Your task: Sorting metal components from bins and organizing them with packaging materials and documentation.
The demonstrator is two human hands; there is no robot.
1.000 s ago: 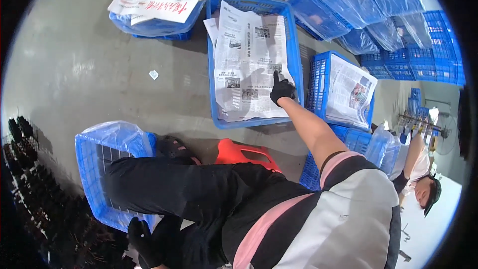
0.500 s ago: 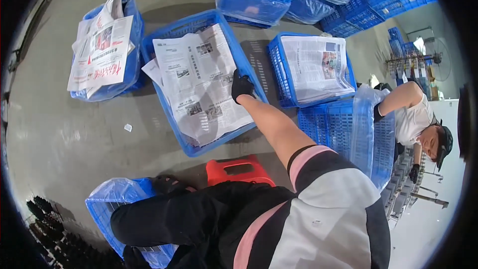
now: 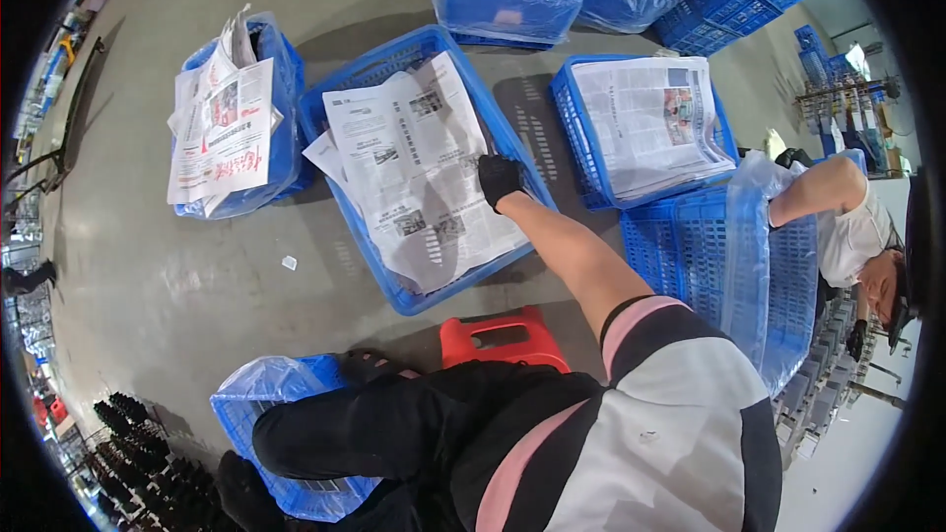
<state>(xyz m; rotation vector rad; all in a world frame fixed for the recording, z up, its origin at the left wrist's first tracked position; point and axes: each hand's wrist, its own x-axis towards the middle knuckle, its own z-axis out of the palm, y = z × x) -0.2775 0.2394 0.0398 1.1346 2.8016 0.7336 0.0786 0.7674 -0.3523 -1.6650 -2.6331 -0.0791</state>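
My right hand, in a black glove, rests at the right edge of a printed newspaper. Its fingers are curled closed on the sheet's margin, with the fingertips partly hidden. The newspaper lies spread over other sheets across the top of a long blue plastic crate, and what is under the paper is hidden. My bare forearm reaches up to it from a white, black and pink sleeve. My left hand is out of the picture.
Crates stand left and right, both topped with newspapers. A red stool is by my legs, near a plastic-lined crate. Wrapped crates are stacked behind. A co-worker reaches into a lined crate at right.
The whole view has swung left, so the crates appear farther right. My right hand stays at the newspaper's edge and looks more bunched. The co-worker has shifted toward the right rim.
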